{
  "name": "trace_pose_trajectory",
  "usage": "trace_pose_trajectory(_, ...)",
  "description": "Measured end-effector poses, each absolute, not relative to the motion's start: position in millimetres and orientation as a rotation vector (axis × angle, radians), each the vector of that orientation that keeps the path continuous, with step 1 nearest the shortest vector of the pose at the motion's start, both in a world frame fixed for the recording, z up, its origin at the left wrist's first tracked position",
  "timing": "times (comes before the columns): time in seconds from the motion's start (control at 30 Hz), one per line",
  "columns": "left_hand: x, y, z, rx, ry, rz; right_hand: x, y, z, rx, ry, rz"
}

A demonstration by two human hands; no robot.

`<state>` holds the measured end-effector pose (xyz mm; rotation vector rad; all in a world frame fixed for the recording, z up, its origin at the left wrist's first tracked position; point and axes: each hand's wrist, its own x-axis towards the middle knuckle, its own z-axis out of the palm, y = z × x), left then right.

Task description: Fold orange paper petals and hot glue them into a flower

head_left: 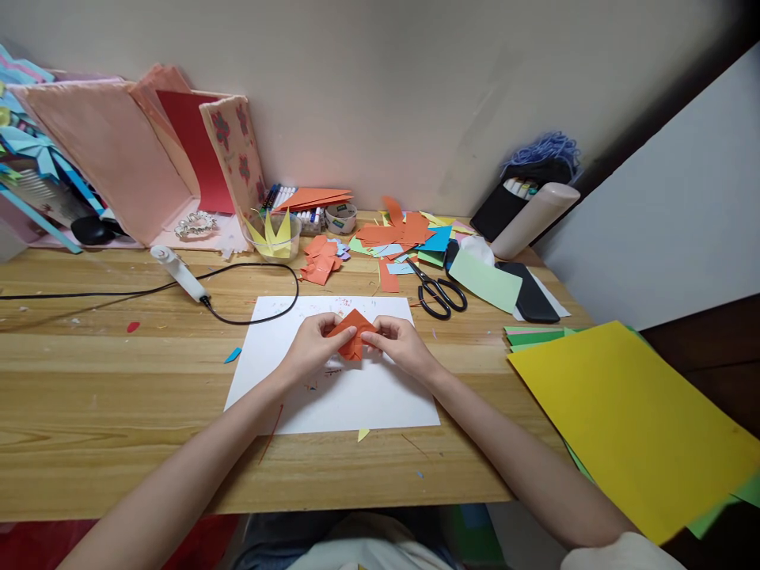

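Observation:
An orange piece of folded paper (355, 328) is held up between both hands, over a white sheet (368, 404) that lies on the wooden table. My left hand (314, 344) pinches its left side, the thumb lying on the front. From the right, my right hand (400, 344) pinches the other side, its thumb near the right edge. The paper's upper corner points away from me. Small coloured scraps and marks dot the white sheet below.
Black scissors (436, 293) lie behind the sheet, near a pile of paper scraps (395, 233). A white glue gun (178, 273) with a black cable is at the left. Yellow paper (629, 427) overhangs the right edge. A clear bowl (276, 237) stands at the back.

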<state>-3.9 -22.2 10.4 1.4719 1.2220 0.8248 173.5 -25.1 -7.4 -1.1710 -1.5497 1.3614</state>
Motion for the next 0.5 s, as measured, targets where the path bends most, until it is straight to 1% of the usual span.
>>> trace_pose_trajectory(0.17, -2.8, -23.6, 6.7, 1.45, 1.158, 0.74, 176.3, -21.8, -9.7, -1.143, -1.438, 1.332)
trace_pose_trajectory(0.33, 0.6, -27.0, 7.5, 1.477, 1.146, 0.56, 178.5, -23.4, -4.3, -1.175, -1.543, 1.261)
trace_pose_trajectory(0.5, 1.7, -27.5, 6.6, 1.604, 1.11, 0.609, 176.9, -27.4, 0.1, -1.151, -1.695, 1.199)
